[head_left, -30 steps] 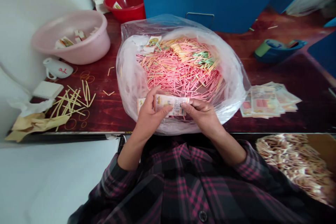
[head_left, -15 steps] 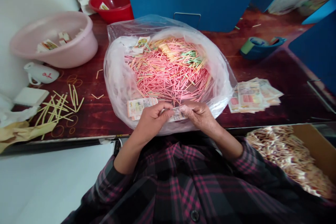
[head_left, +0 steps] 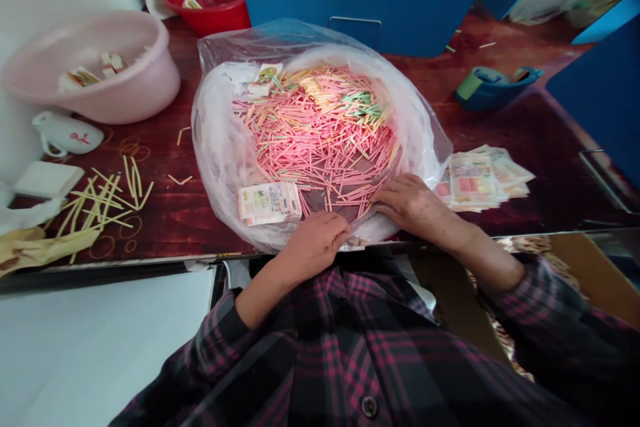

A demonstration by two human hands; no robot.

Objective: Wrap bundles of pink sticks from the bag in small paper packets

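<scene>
- Landmark: the open plastic bag [head_left: 220,137], spread on the dark table [head_left: 207,240], its rim slumped outward all round
- Pink sticks [head_left: 300,130] heaped inside the bag, thinner toward its front edge, where a few lie crosswise on the bare floor of it
- Left hand [head_left: 317,240] at the front rim of the bag, palm down, fingers curled inward; cannot tell whether the fingertips pinch anything
- Small printed packet [head_left: 356,245] at that same front rim, just beside the left fingertips, only partly in view; contact with the hand unclear
- Right hand [head_left: 413,207] over the front right rim of the bag, fingers bent and reaching to the edge of the sticks; gap between thumb and fingers hidden, so cannot tell how far open or whether a stick or film is caught
- Packet stack [head_left: 269,203] inside the bag at its front left, lying flat, just beside the left hand
- Printed sheets [head_left: 473,177] fanned just right of the bag; pale yellow sticks [head_left: 97,197] well left of it
- Judgement on handling: sticks look thin and light, so a low, shallow pinch along their length should beat a grab from above
- Film looks loose under both hands; best to check that no fold sits between the fingers
- Packet seems likely to slip at the rim; a light, steady left hand there would suit
</scene>
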